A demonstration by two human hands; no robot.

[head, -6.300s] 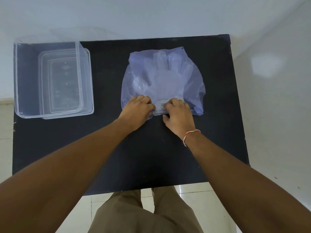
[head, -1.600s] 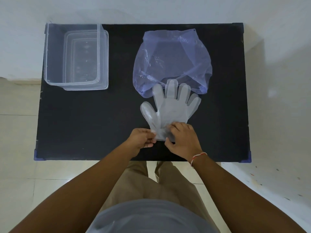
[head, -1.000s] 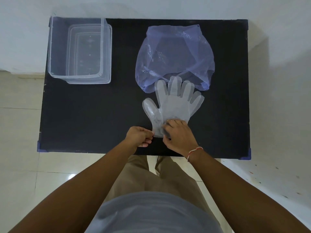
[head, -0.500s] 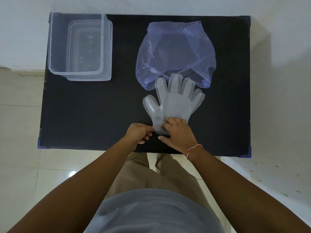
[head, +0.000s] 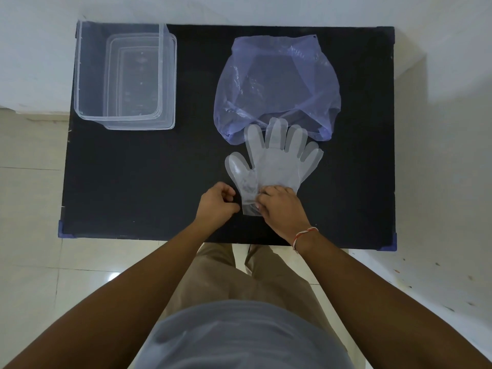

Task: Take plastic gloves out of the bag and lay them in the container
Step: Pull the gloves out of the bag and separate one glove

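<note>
A flat stack of clear plastic gloves (head: 275, 166) lies on the black table (head: 149, 187), fingers pointing away from me, fingertips overlapping the mouth of the pale purple bag (head: 277, 83). My right hand (head: 282, 210) rests on the cuff end, fingers curled over it and thumb at its edge. My left hand (head: 217, 205) sits just left of the cuff, fingers curled shut, a small gap between it and the plastic. The clear container (head: 80, 75) stands at the table's far left corner with nothing inside.
A clear lid or second tray (head: 173, 83) pokes out beside and under the container. The table's near edge (head: 186, 239) runs just below my wrists. Pale floor tiles and a white wall surround the table.
The gloves have come out of the bag and lie flat in front of it. In the last half second my left hand has slid left off the cuff; my right hand stays on it.
</note>
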